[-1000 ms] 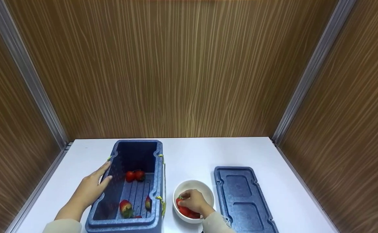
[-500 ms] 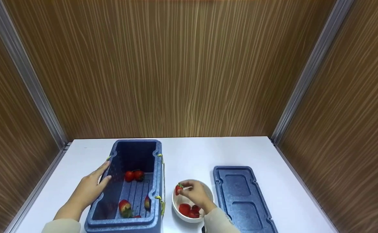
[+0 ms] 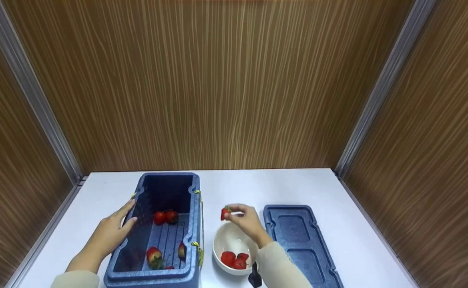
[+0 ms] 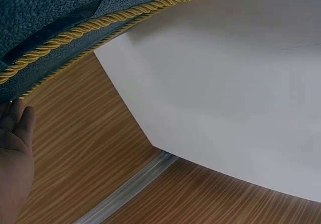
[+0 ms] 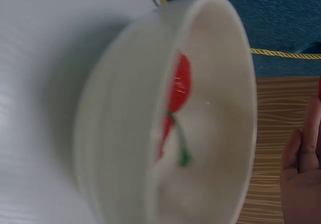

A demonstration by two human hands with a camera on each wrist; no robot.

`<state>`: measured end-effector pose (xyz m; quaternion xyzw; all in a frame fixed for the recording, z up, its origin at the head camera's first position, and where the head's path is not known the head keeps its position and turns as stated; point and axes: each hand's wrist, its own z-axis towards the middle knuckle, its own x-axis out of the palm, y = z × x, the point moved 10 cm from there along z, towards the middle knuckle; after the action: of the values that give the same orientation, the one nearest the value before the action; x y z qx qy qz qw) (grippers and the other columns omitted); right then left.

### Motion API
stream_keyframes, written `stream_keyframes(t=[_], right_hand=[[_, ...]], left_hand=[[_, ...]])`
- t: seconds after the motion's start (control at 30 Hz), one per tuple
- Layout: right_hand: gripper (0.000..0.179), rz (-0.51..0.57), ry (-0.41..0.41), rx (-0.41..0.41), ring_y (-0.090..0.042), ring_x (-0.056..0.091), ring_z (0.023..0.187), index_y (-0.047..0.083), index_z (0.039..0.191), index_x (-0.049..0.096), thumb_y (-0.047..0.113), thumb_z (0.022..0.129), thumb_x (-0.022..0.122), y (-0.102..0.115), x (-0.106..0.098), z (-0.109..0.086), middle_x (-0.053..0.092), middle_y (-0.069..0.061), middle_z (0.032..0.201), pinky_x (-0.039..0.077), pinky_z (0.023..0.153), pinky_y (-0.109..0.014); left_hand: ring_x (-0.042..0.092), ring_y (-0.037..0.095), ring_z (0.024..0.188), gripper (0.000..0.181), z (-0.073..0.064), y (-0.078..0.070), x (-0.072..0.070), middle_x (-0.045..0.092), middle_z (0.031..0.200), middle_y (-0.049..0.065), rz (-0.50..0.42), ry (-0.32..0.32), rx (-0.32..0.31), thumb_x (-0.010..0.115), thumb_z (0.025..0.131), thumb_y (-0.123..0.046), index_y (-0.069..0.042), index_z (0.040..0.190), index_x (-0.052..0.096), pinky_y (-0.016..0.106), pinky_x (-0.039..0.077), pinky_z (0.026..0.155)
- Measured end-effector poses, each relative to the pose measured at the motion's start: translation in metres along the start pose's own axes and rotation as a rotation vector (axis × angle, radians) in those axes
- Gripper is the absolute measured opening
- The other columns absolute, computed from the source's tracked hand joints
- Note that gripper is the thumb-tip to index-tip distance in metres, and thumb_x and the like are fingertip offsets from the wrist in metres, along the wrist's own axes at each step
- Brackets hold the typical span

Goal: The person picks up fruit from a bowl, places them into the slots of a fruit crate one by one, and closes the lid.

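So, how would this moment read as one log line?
left hand: touching rim of blue box; right hand: pinching strawberry above white bowl; red fruit: in bowl and box; blue lid: beside bowl

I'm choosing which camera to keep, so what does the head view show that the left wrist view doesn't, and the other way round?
Only the head view shows the right hand pinching a strawberry near the white bowl, red fruit in that bowl, more fruit inside the box, and the lid.

Only the left wrist view shows the length of gold rope along the box's outer left side, with a dark strip beside it.

Both show the left hand at the box, the white table and wood walls.
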<state>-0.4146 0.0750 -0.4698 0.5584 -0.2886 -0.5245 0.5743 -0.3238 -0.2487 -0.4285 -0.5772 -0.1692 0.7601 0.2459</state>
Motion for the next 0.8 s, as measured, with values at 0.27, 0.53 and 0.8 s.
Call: stream_keyframes(t=[0.27, 0.53, 0.8], right_hand=[[0.03, 0.058, -0.022, -0.052, -0.028, 0.068, 0.087, -0.015, 0.111, 0.061, 0.003, 0.087, 0.067, 0.03, -0.013, 0.016, 0.066, -0.02, 0.102, 0.053, 0.082, -0.034], [0.03, 0.065, -0.012, -0.096, -0.029, 0.068, 0.089, -0.012, 0.112, 0.062, 0.004, 0.088, 0.067, 0.054, -0.012, 0.024, 0.066, -0.018, 0.102, 0.053, 0.084, -0.036], [0.03, 0.056, 0.033, -0.108, -0.028, 0.067, 0.091, -0.009, 0.114, 0.063, 0.006, 0.088, 0.067, 0.077, 0.003, 0.03, 0.065, -0.016, 0.105, 0.053, 0.086, -0.037]], left_hand=[[0.042, 0.05, 0.123, 0.053, 0.0, 0.0, 0.0, 0.041, 0.139, 0.027, 0.001, 0.0, 0.002, 0.055, 0.096, -0.019, 0.001, 0.143, 0.039, 0.062, 0.032, 0.101], [0.041, 0.05, 0.123, 0.053, 0.0, 0.0, 0.001, 0.04, 0.141, 0.027, -0.003, 0.01, 0.0, 0.054, 0.097, -0.019, 0.001, 0.143, 0.038, 0.063, 0.032, 0.1], [0.041, 0.051, 0.123, 0.053, 0.0, 0.001, 0.001, 0.04, 0.141, 0.027, 0.002, 0.021, -0.004, 0.054, 0.097, -0.02, 0.001, 0.144, 0.038, 0.063, 0.031, 0.1]])
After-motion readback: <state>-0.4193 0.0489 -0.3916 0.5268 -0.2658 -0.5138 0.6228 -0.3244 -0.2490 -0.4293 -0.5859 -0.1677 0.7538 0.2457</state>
